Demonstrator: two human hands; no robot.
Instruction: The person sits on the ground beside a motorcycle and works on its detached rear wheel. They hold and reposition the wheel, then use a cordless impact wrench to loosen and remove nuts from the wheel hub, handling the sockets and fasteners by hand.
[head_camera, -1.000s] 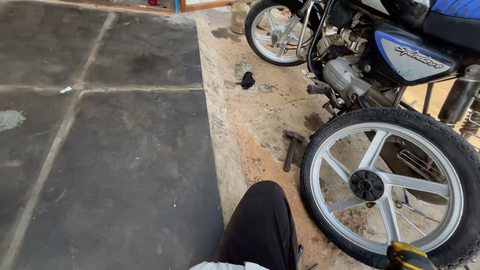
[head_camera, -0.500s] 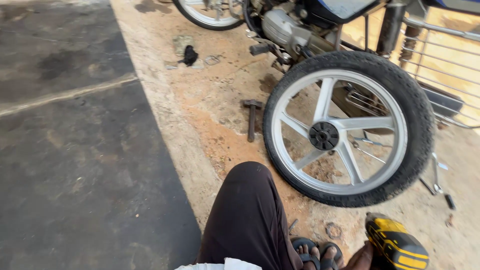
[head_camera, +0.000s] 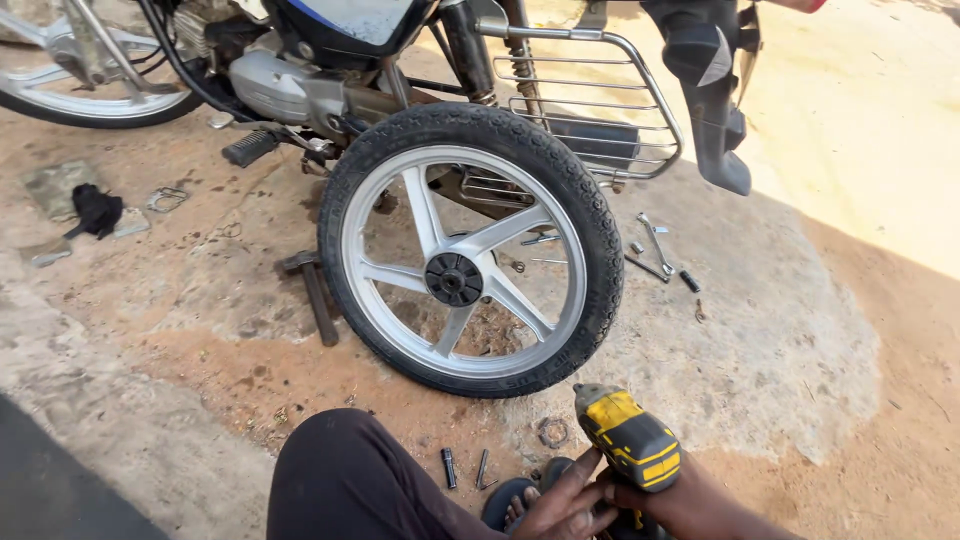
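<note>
My right hand (head_camera: 690, 503) is at the bottom edge, shut around the grip of a yellow and black power drill (head_camera: 628, 438) that points up toward a loose motorcycle wheel (head_camera: 470, 262). My left hand (head_camera: 562, 505) lies just left of the drill's grip with its fingers apart, over my sandalled foot (head_camera: 505, 505). The wheel stands upright on the dirt, with silver spokes, a black hub and a black tyre. My bent knee in dark trousers (head_camera: 350, 475) is to the left of my hands.
A motorcycle (head_camera: 320, 60) with a chrome rear rack (head_camera: 600, 110) stands behind the wheel. A hammer (head_camera: 315, 295) lies left of the wheel, spanners (head_camera: 655, 245) to its right. Two small sockets (head_camera: 450, 467) and a metal ring (head_camera: 552, 432) lie near my foot. A black rag (head_camera: 97, 210) is far left.
The view has swung right and down, so the wheel sits in the middle. The drill has risen into view with both my hands beside it.
</note>
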